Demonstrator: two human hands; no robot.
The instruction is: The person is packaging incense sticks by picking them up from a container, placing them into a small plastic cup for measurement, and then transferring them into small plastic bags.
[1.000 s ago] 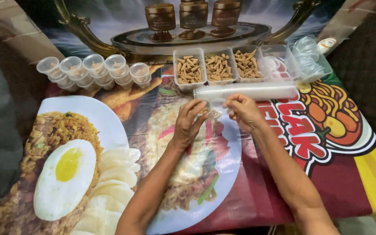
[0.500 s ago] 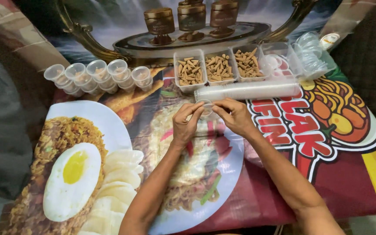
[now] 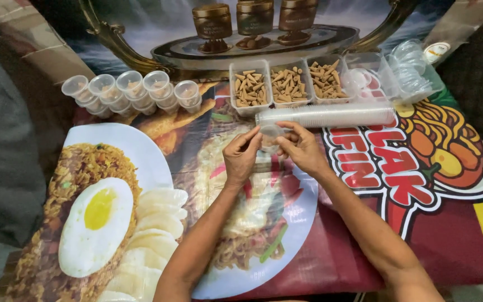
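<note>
We pinch a small clear plastic cup (image 3: 270, 133) between left hand (image 3: 241, 157) and right hand (image 3: 303, 148), fingertips closed on its rim, just below the long sleeve of stacked clear cups (image 3: 325, 117). Advice: keep pressure light; thin walls look easily crushed.

Open mat (image 3: 364, 235) right and near of both hands; sleeve of stacked cups (image 3: 326, 117) blocks just beyond; trays (image 3: 288, 84) behind it; lidded cups (image 3: 135, 90) far-left.
</note>
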